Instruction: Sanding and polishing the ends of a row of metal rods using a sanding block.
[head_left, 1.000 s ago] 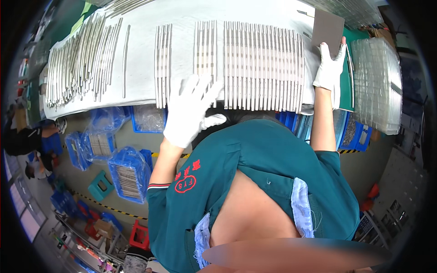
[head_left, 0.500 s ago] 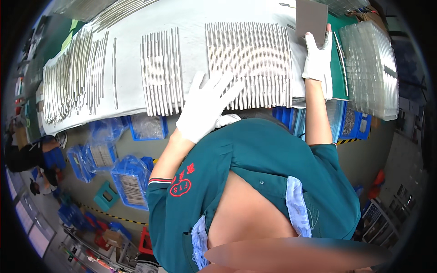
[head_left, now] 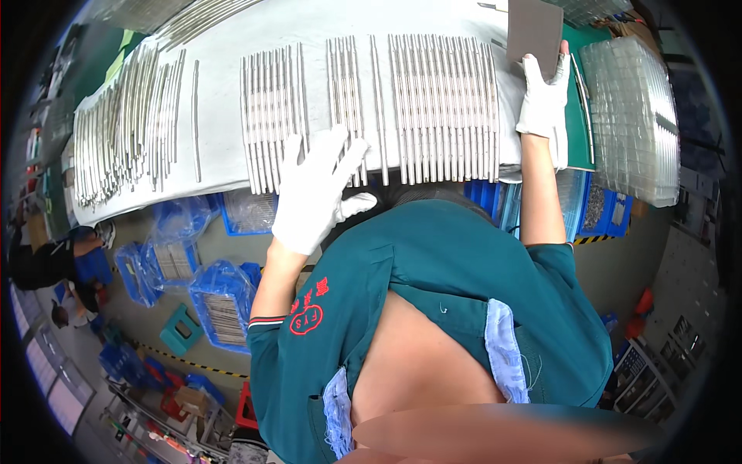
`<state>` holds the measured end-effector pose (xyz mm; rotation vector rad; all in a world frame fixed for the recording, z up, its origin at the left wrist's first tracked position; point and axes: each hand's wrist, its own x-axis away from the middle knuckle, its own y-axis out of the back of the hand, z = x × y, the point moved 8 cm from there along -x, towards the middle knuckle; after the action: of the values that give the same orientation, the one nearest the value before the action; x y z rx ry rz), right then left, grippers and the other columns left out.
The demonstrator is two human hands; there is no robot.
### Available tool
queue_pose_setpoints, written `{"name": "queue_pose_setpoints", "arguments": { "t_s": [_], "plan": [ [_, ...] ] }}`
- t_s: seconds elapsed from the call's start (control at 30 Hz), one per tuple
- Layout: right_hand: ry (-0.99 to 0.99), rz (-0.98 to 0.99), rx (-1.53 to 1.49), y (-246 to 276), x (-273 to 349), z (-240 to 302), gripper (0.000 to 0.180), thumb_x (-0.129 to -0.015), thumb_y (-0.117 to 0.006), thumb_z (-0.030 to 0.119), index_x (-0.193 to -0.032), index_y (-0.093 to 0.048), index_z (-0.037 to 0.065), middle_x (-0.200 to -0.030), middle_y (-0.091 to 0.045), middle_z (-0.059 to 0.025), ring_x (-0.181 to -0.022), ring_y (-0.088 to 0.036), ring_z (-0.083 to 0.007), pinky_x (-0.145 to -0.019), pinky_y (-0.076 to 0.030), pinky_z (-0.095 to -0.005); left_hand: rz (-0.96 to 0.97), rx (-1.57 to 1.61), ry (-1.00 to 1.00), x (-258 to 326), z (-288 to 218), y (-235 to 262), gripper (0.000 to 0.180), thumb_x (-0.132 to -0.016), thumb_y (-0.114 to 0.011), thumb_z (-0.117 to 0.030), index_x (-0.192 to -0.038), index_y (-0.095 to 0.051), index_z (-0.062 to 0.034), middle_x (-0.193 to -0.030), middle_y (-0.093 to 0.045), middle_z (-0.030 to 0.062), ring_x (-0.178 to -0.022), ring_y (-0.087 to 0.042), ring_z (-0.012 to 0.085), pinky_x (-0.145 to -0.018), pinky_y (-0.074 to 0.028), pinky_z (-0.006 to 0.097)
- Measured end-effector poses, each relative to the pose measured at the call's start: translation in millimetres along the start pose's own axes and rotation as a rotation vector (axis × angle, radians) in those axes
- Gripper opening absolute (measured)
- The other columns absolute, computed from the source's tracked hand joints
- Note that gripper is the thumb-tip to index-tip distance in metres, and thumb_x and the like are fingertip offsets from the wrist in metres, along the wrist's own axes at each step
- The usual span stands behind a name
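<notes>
Slim metal rods lie side by side on the pale tabletop, in separate groups. My left hand, in a white glove, has its fingers spread over the near ends of a small group of rods. Left of it is another group of rods; to its right are a single rod and a wide group of rods. My right hand, also gloved, is closed on the near edge of a flat grey-brown rectangular sheet, its thumb on the upper face.
More rods lie unevenly at the table's left, beside one lone rod. Clear plastic trays are stacked at the right. Blue bins and a green stool are on the floor. Another person is at far left.
My left hand has moved left, and part of the wide group of rods has shifted left, leaving gaps around a single rod. My right hand and the sheet have moved slightly right.
</notes>
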<state>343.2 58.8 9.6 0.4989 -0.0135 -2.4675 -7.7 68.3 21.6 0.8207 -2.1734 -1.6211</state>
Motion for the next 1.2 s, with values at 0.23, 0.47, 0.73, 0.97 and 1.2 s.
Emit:
{"name": "queue_pose_setpoints", "arguments": {
  "t_s": [0.23, 0.47, 0.73, 0.97, 1.2],
  "plan": [
    [0.011, -0.03, 0.051, 0, 4, 10, 0.072, -0.083, -0.073, 0.011, -0.145, -0.038, 0.003, -0.138, -0.051, -0.0128, -0.124, -0.049, -0.0194, -0.105, -0.037, -0.0298, 0.001, 0.051, -0.127, -18, -21, -11, 0.076, -0.074, -0.065, -0.054, -0.135, -0.052, -0.0116, -0.133, -0.052, 0.0161, -0.125, -0.047, 0.0325, -0.108, -0.026, 0.055],
    [0.073, -0.115, -0.037, 7, 6, 20, 0.071, -0.086, -0.069, 0.01, -0.147, -0.034, 0.002, -0.142, -0.046, -0.0117, -0.126, -0.046, -0.0186, -0.107, -0.035, -0.0296, 0.029, -0.016, -0.145, -16, -21, -6, 0.075, -0.073, -0.065, -0.054, -0.134, -0.053, -0.0122, -0.133, -0.052, 0.0142, -0.123, -0.046, 0.0322, -0.107, -0.028, 0.054],
    [0.074, -0.121, -0.105, 12, 3, 8, 0.074, -0.083, -0.072, 0.006, -0.147, -0.034, 0.001, -0.144, -0.043, -0.0096, -0.13, -0.043, -0.0185, -0.109, -0.032, -0.0294, 0.04, 0.017, -0.123, -15, -20, 6, 0.075, -0.075, -0.064, -0.055, -0.135, -0.053, -0.0113, -0.136, -0.049, 0.0169, -0.126, -0.045, 0.035, -0.11, -0.022, 0.057],
    [0.024, -0.111, -0.143, 6, 8, 17, 0.072, -0.085, -0.07, 0.007, -0.147, -0.034, 0.005, -0.14, -0.047, -0.0088, -0.126, -0.047, -0.0172, -0.107, -0.035, -0.0285, 0.052, 0.052, -0.315, -50, -52, -14, 0.074, -0.072, -0.065, -0.053, -0.131, -0.054, -0.0086, -0.13, -0.053, 0.0165, -0.12, -0.047, 0.032, -0.104, -0.031, 0.053],
    [0.031, -0.117, -0.114, 10, 5, 5, 0.072, -0.086, -0.07, 0.007, -0.148, -0.034, 0.006, -0.141, -0.046, -0.0082, -0.126, -0.046, -0.0166, -0.107, -0.035, -0.0284, 0.061, 0.019, -0.249, -42, -41, -13, 0.074, -0.073, -0.065, -0.053, -0.134, -0.052, -0.0126, -0.133, -0.051, 0.0155, -0.123, -0.046, 0.0328, -0.105, -0.029, 0.056]
  ]
}}
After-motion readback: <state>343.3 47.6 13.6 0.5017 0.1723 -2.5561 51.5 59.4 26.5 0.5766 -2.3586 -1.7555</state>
